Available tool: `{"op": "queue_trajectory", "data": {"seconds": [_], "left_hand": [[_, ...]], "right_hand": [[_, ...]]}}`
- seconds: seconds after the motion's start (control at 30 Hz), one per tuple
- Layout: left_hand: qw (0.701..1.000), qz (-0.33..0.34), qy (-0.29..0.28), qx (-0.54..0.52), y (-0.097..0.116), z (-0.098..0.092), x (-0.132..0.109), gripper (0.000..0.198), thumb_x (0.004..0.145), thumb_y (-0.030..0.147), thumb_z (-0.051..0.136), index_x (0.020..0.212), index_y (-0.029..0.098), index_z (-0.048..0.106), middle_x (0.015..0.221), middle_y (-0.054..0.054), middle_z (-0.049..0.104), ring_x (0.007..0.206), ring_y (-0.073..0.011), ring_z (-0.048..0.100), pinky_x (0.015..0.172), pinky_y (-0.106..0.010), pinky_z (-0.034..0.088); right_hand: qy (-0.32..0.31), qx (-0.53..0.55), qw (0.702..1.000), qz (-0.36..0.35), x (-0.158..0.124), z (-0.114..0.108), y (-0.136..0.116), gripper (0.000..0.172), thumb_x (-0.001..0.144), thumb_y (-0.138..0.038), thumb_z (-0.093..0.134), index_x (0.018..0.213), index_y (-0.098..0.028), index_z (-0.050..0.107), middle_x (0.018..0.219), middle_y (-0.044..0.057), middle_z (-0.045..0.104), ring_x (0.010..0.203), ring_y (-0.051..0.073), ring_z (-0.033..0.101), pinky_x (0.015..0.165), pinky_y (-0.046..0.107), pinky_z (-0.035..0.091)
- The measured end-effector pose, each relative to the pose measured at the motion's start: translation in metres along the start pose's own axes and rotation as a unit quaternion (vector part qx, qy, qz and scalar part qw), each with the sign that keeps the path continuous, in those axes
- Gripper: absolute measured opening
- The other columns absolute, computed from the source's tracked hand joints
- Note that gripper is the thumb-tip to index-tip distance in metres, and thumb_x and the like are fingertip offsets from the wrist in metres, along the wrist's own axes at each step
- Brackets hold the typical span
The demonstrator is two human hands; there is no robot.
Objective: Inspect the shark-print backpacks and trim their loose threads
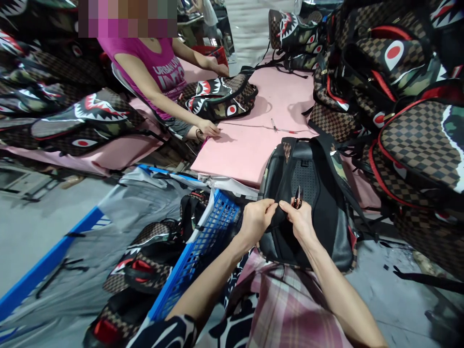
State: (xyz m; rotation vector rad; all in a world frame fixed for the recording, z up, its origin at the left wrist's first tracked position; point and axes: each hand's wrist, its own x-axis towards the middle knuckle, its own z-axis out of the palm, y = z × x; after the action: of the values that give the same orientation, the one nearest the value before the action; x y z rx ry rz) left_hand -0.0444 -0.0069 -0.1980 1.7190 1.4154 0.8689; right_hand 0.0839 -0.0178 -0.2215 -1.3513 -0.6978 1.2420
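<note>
A black backpack (328, 232) with checkered edges leans against the near edge of the pink table, its padded back and straps facing me. My left hand (256, 220) is closed in a pinch at the edge of the left shoulder strap (281, 220). Close beside it, my right hand (301, 222) holds a small pair of thread snips (298, 197), blades pointing up. The thumb and finger of that hand also press at the strap's edge. Whether a thread lies between the fingertips is too small to tell.
Across the pink table (246, 150), a person in a magenta shirt (145, 72) handles another shark-face backpack (224, 99). Stacked backpacks (416, 140) crowd the right side. At my left stands a blue crate (213, 227), beside more bags (145, 261) on grey sheeting. A pen (273, 124) lies on the table.
</note>
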Motion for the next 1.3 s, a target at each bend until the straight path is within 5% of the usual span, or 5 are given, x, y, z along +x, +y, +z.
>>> {"op": "queue_trajectory", "data": {"seconds": [0.2,0.37,0.67,0.9,1.3], "left_hand": [[0.944,-0.155,-0.102,-0.272,-0.008,0.001,0.015,0.028,0.06,0.038,0.067,0.069,0.011,0.065,0.048,0.003,0.051,0.039,-0.0058,0.039,0.039,-0.019,0.026],[0.902,-0.174,-0.111,-0.38,-0.01,0.002,0.018,0.028,0.054,0.033,0.073,0.068,0.011,0.066,0.047,0.004,0.051,0.04,-0.0037,0.038,0.04,-0.018,0.025],[0.919,-0.135,-0.099,-0.356,-0.003,-0.002,0.014,0.024,0.059,0.032,0.07,0.068,0.011,0.066,0.05,0.004,0.052,0.042,-0.0042,0.037,0.042,-0.019,0.026],[0.952,-0.1,-0.069,-0.28,0.0,0.002,0.008,0.018,0.065,0.03,0.064,0.066,0.011,0.065,0.053,0.002,0.054,0.048,-0.0069,0.043,0.047,-0.019,0.032],[0.949,-0.091,-0.085,-0.288,-0.007,0.011,0.011,0.018,0.066,0.029,0.062,0.066,0.011,0.062,0.054,0.002,0.053,0.046,-0.0066,0.043,0.045,-0.018,0.033]], "right_hand": [[-0.066,0.092,0.992,0.059,0.001,-0.007,-0.005,0.044,0.055,-0.035,0.076,0.057,-0.021,0.034,0.045,-0.012,0.025,0.038,0.003,0.019,0.036,0.02,0.015],[-0.109,0.127,0.983,0.073,0.004,-0.009,-0.004,0.045,0.055,-0.034,0.077,0.057,-0.019,0.034,0.046,-0.012,0.025,0.038,0.001,0.017,0.036,0.018,0.014],[-0.135,0.084,0.986,0.049,-0.002,-0.011,-0.007,0.041,0.059,-0.038,0.076,0.059,-0.018,0.041,0.049,-0.01,0.028,0.039,0.001,0.02,0.037,0.019,0.015],[-0.088,0.021,0.996,0.007,-0.012,-0.011,-0.013,0.045,0.058,-0.033,0.076,0.056,-0.02,0.033,0.049,-0.011,0.025,0.042,0.003,0.019,0.039,0.021,0.013],[-0.035,0.037,0.999,-0.002,-0.013,-0.012,-0.008,0.041,0.057,-0.027,0.072,0.058,-0.021,0.032,0.05,-0.012,0.022,0.042,0.002,0.017,0.04,0.02,0.012]]}}
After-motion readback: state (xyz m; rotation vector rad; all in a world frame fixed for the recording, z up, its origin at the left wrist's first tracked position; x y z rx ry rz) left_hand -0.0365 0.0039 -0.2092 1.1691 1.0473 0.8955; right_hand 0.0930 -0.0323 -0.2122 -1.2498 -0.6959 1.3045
